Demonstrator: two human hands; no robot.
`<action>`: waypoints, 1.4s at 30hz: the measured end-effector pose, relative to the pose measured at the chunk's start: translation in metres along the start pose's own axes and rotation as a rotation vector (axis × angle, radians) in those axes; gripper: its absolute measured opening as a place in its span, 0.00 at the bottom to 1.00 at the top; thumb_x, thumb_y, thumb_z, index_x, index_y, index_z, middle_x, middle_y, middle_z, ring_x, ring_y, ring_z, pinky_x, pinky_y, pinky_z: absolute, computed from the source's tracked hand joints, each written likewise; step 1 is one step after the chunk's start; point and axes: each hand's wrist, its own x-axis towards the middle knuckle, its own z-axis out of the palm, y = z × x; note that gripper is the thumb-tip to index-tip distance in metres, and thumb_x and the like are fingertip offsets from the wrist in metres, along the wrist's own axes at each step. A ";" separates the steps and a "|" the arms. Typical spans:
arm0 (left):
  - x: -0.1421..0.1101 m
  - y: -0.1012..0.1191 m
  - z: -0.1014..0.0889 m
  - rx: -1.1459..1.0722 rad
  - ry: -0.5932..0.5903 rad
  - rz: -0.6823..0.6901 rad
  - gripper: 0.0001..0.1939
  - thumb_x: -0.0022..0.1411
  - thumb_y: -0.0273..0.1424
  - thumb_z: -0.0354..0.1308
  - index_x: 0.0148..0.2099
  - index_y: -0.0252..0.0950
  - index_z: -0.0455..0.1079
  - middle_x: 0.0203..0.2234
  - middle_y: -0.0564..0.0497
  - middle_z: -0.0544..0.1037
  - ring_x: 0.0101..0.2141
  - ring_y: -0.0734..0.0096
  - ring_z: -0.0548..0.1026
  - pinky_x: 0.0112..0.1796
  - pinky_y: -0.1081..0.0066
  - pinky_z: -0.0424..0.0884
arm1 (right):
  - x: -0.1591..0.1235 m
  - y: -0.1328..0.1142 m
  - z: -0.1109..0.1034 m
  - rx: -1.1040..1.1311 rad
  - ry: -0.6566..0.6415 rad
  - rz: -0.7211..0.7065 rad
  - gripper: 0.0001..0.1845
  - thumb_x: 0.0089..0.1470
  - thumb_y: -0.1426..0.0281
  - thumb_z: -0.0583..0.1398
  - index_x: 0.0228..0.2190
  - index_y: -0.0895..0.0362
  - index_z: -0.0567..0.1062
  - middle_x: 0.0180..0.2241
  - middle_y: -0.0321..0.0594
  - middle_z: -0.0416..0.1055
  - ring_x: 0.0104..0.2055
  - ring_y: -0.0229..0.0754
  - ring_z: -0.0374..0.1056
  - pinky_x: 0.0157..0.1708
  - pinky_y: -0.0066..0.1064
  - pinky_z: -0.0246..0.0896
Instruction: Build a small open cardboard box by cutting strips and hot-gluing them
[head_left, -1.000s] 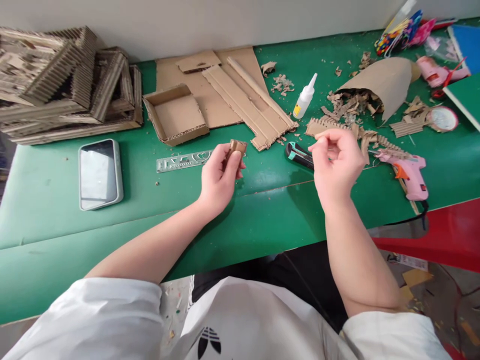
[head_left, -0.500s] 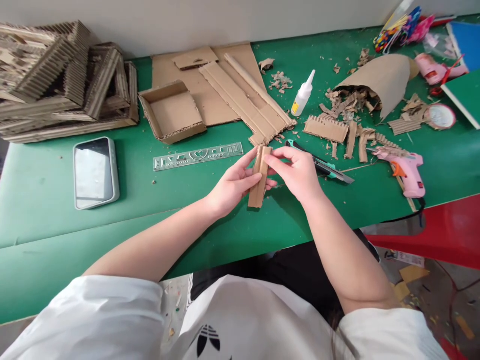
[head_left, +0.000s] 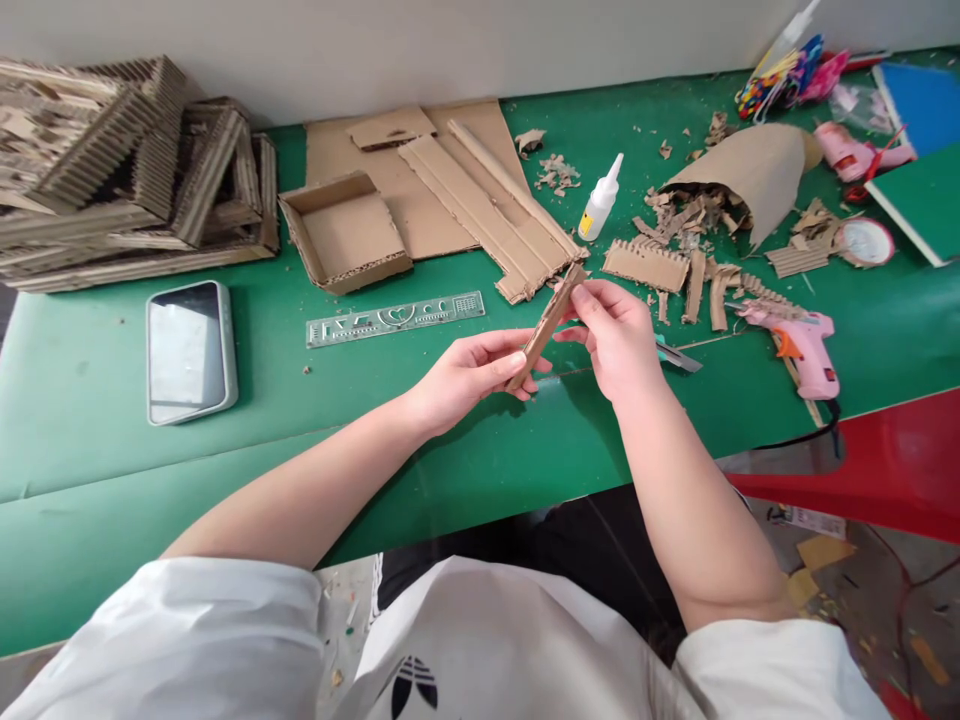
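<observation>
A narrow cardboard strip (head_left: 547, 322) is held slanted above the green table (head_left: 300, 400), between both hands. My left hand (head_left: 469, 372) pinches its lower end with thumb and fingers. My right hand (head_left: 616, 335) is closed on its upper end, near a utility knife (head_left: 675, 355) whose blade pokes out from behind the hand. A metal stencil ruler (head_left: 394, 317) lies just left of the hands.
A shallow cardboard tray (head_left: 345, 232) and flat cardboard sheets (head_left: 465, 190) lie beyond the hands. Stacked corrugated pieces (head_left: 127, 170) fill the far left, a phone (head_left: 190, 350) sits left. A glue bottle (head_left: 600, 200), a pink glue gun (head_left: 799, 340) and cardboard scraps (head_left: 697, 215) are on the right.
My right hand came over from the right and took hold of the cardboard piece with my left hand. The strip has since tilted from upright to a slant, edge toward me.
</observation>
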 end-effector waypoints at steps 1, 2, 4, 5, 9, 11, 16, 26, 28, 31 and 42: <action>0.001 0.000 0.000 0.028 0.031 0.016 0.23 0.53 0.37 0.67 0.51 0.36 0.72 0.35 0.48 0.79 0.29 0.74 0.75 0.34 0.70 0.73 | -0.001 0.000 0.001 0.011 -0.033 0.013 0.19 0.43 0.51 0.65 0.31 0.53 0.76 0.27 0.33 0.74 0.29 0.35 0.70 0.24 0.26 0.69; 0.001 -0.001 0.001 0.057 0.068 0.034 0.24 0.51 0.36 0.68 0.50 0.36 0.73 0.34 0.49 0.79 0.29 0.75 0.74 0.33 0.70 0.72 | -0.002 -0.001 0.001 0.020 -0.070 0.026 0.20 0.43 0.51 0.65 0.33 0.53 0.77 0.29 0.34 0.75 0.29 0.35 0.70 0.25 0.27 0.69; 0.003 -0.001 0.002 0.121 0.153 0.076 0.25 0.47 0.35 0.71 0.48 0.36 0.74 0.36 0.50 0.78 0.28 0.75 0.72 0.30 0.72 0.71 | -0.003 0.000 0.002 0.016 -0.139 0.042 0.23 0.43 0.52 0.66 0.38 0.52 0.77 0.34 0.36 0.76 0.32 0.36 0.71 0.26 0.27 0.70; 0.003 -0.001 0.003 0.159 0.188 0.091 0.25 0.46 0.35 0.71 0.47 0.36 0.74 0.36 0.50 0.78 0.28 0.76 0.71 0.29 0.72 0.70 | -0.004 0.001 0.003 0.003 -0.162 0.044 0.24 0.43 0.52 0.66 0.40 0.52 0.77 0.35 0.36 0.76 0.34 0.37 0.72 0.27 0.28 0.71; 0.002 0.002 0.004 0.307 0.228 0.077 0.20 0.50 0.42 0.67 0.43 0.35 0.75 0.31 0.51 0.77 0.27 0.76 0.70 0.29 0.73 0.69 | -0.005 0.005 0.006 -0.068 -0.177 0.045 0.24 0.43 0.51 0.66 0.38 0.54 0.78 0.32 0.37 0.77 0.30 0.38 0.72 0.27 0.31 0.72; 0.002 0.002 0.004 0.346 0.210 0.041 0.19 0.54 0.45 0.64 0.40 0.34 0.76 0.30 0.51 0.77 0.28 0.74 0.72 0.29 0.73 0.68 | -0.005 0.006 0.006 -0.132 -0.202 0.050 0.24 0.43 0.50 0.65 0.34 0.55 0.79 0.26 0.36 0.75 0.26 0.37 0.70 0.25 0.31 0.71; 0.004 0.000 0.000 0.307 0.235 -0.020 0.18 0.50 0.39 0.68 0.39 0.33 0.70 0.28 0.51 0.78 0.27 0.73 0.74 0.26 0.75 0.69 | 0.000 -0.003 -0.014 -0.549 -0.081 -0.136 0.24 0.51 0.54 0.61 0.44 0.56 0.77 0.30 0.39 0.76 0.28 0.38 0.70 0.33 0.35 0.71; 0.001 0.000 -0.006 1.191 0.346 0.072 0.24 0.59 0.40 0.60 0.56 0.42 0.66 0.18 0.58 0.70 0.20 0.72 0.70 0.26 0.72 0.67 | 0.010 -0.005 -0.049 -1.518 -0.090 -0.198 0.21 0.47 0.67 0.66 0.45 0.57 0.76 0.40 0.49 0.72 0.43 0.54 0.68 0.39 0.44 0.65; 0.002 0.001 -0.011 1.430 0.328 0.218 0.14 0.61 0.41 0.57 0.44 0.40 0.74 0.21 0.54 0.72 0.25 0.69 0.72 0.29 0.69 0.69 | 0.007 -0.010 -0.047 -1.501 -0.066 -0.225 0.18 0.49 0.68 0.65 0.44 0.56 0.75 0.39 0.48 0.71 0.41 0.53 0.68 0.36 0.42 0.65; 0.006 0.004 -0.022 1.546 0.184 0.515 0.12 0.63 0.39 0.55 0.40 0.37 0.74 0.37 0.45 0.77 0.41 0.60 0.75 0.44 0.61 0.72 | 0.002 -0.023 -0.049 -1.298 0.025 -0.353 0.20 0.53 0.64 0.62 0.47 0.54 0.71 0.42 0.47 0.70 0.41 0.50 0.69 0.37 0.42 0.66; 0.005 -0.007 -0.022 1.534 -0.090 0.560 0.17 0.65 0.40 0.54 0.50 0.35 0.69 0.54 0.39 0.71 0.56 0.57 0.69 0.55 0.56 0.68 | -0.003 -0.045 -0.029 -0.360 0.192 -0.250 0.17 0.60 0.50 0.47 0.42 0.47 0.62 0.27 0.34 0.66 0.27 0.38 0.68 0.28 0.33 0.66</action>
